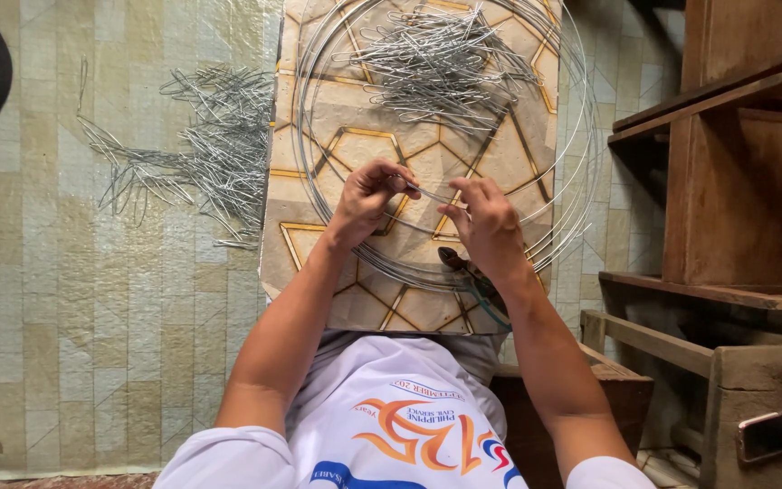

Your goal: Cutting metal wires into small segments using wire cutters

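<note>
Both hands pinch one short wire piece between them: the left hand has its fingertips closed on one end, the right hand on the other. Under them lies a wire coil on a patterned board. Beyond the fingers sits a pile of bent wires; another pile lies left of the left hand. Pliers rest under the right wrist.
</note>
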